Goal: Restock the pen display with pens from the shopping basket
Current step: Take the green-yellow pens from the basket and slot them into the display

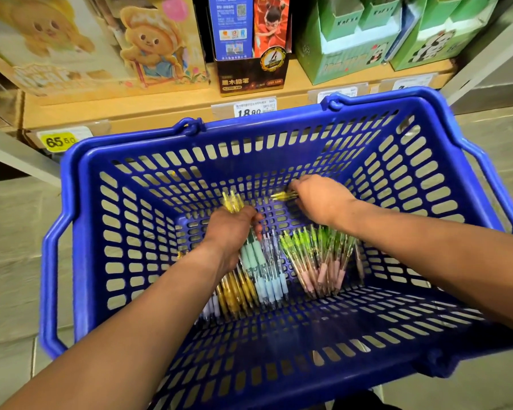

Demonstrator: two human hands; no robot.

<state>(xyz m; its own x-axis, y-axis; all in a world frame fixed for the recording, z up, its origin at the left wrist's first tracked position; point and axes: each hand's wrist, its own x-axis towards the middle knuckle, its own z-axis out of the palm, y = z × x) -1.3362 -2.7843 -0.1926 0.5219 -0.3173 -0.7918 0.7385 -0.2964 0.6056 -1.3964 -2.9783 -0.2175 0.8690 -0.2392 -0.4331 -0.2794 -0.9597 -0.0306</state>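
Observation:
A blue slotted shopping basket (80, 220) fills the middle of the view, and both my hands are inside it. My left hand (230, 232) grips a bunch of yellow pens (233, 202) whose tops stick out above my fingers. My right hand (320, 199) pinches a single yellow pen (282, 196) near the basket's far wall. On the basket floor lie several pens in groups: yellow and blue ones (258, 285) under my left wrist, pink-gripped ones with green tops (323, 261) under my right forearm.
A wooden shelf (166, 105) with price tags runs behind the basket. On it stand cartoon bear boxes (148, 45), a dark pencil box (251, 75) and green panda boxes (338, 60). The basket's handles (52, 285) hang down at its sides. Grey floor tiles lie below.

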